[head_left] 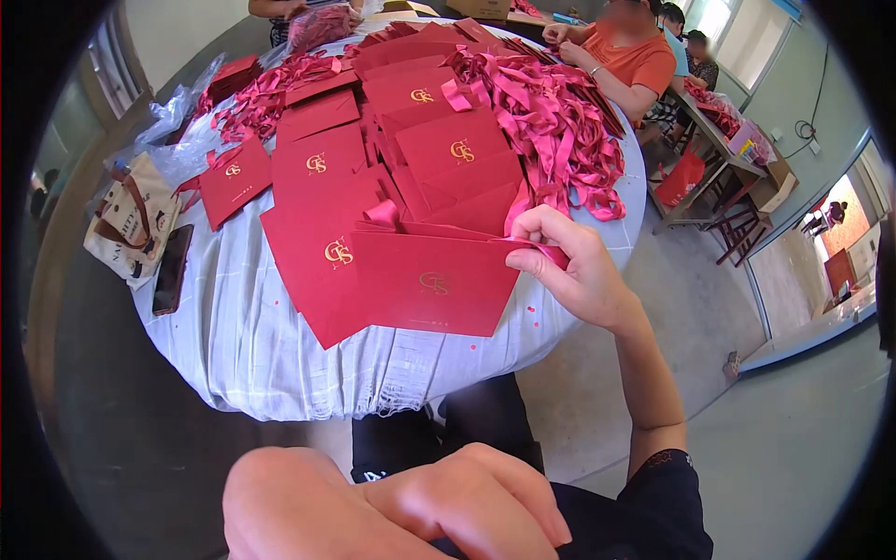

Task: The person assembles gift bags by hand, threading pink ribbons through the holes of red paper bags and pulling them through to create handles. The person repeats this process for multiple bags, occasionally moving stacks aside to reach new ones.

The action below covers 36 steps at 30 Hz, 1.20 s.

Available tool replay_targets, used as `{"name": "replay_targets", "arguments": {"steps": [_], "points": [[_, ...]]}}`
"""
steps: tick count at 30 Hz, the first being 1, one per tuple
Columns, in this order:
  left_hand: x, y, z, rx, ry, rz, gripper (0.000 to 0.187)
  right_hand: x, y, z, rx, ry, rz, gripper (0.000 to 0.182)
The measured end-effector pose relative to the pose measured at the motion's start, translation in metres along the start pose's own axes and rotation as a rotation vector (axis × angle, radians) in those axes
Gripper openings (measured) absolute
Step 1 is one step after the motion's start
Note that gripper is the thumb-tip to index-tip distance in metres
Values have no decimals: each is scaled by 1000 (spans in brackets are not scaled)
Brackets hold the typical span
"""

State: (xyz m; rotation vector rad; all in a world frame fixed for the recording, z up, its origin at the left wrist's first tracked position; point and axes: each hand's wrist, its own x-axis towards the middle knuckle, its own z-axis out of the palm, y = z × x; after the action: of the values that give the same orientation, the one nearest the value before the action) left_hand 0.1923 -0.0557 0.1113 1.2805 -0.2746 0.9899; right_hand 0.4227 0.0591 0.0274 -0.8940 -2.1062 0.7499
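My right hand (569,266) pinches a pink ribbon (553,252) at the upper right corner of a red paper bag (434,285) with a gold logo. A short loop of ribbon stands at the bag's upper left. Large and close at the bottom of the view is my left hand (401,504), its fingers bent; what they hold, if anything, is hidden. Behind the held bag, more red bags (457,154) overlap in rows. A heap of loose pink ribbons (560,121) lies to their right.
A round table with a white cloth (243,345) carries everything. At its left are a canvas tote (135,219), a phone (173,271) and clear plastic (177,117). A person in orange (630,56) sits at the right back; another person's hands are at the far edge.
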Motion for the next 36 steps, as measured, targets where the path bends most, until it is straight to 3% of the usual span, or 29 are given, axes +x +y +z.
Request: {"name": "replay_targets", "arguments": {"steps": [2,5,36], "points": [[-1,1,11,-7,186,-17,33,0,0,0,-1,0,-4,16],[-3,5,6,-19,151,-80,33,0,0,0,-1,-3,-6,16],[0,1,16,14,143,-33,36,-3,-4,0,34,-10,6,15]]}}
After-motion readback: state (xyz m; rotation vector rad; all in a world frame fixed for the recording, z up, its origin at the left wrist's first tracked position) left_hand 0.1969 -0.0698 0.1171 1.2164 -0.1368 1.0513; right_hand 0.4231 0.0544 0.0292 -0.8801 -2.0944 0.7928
